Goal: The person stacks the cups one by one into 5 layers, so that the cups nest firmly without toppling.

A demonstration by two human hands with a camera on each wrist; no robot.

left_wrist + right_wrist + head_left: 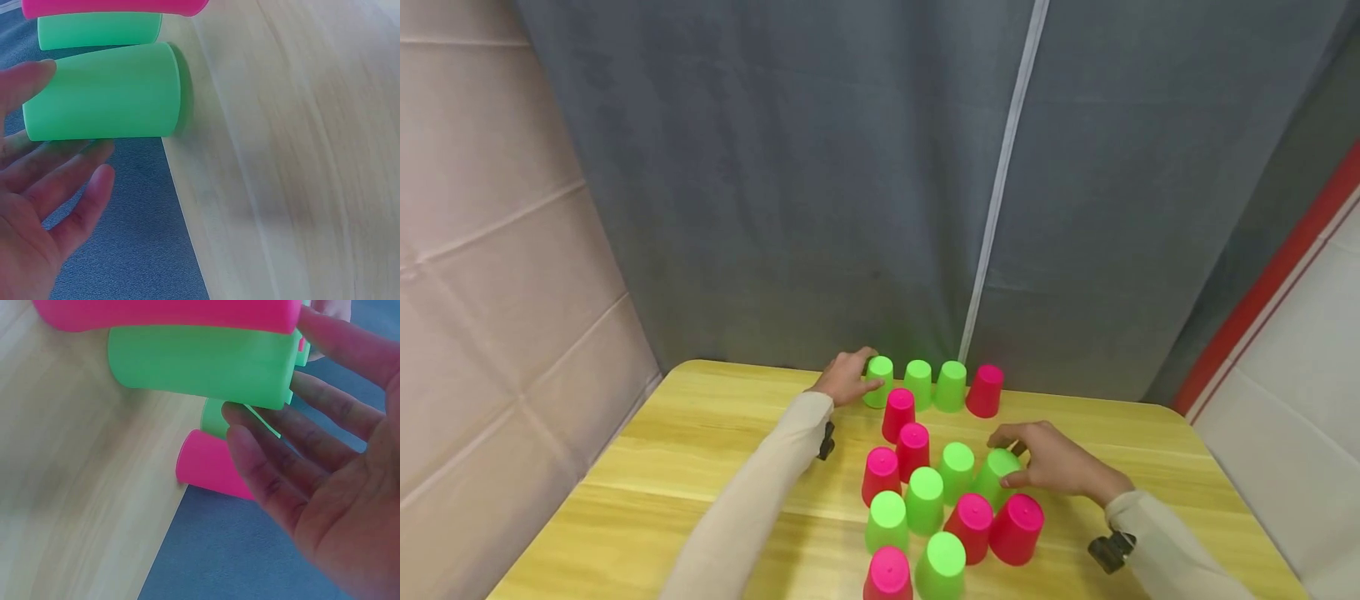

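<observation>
**Both hands on green cups among an upturned cluster**

The yellow wooden table (685, 467) runs across your whole view, backed by a grey curtain (775, 183) with a pale seam down it. On the table you have a spread of upside-down cups in green and pink: a back row of four by the far edge, and a looser cluster nearer to you.

Your left hand (844, 377) reaches to the far-left end of the back row. Its fingers are relaxed and only gently bent, with the fingertips against the side of the end green cup (879, 381); the left wrist view shows the thumb on one side and the fingers just beside the other, not clamped round it. That cup stands at the left of the row, next to two more green cups and a pink cup (985, 390) at the right end.

Your right hand (1054, 460) sits over the right side of the near cluster. Its fingers are spread and lightly curved, thumb and fingertips touching the green cluster cup (996, 475), which stands just behind a pink front cup (1017, 528). You cannot tell from these views whether it is truly pinched.
</observation>
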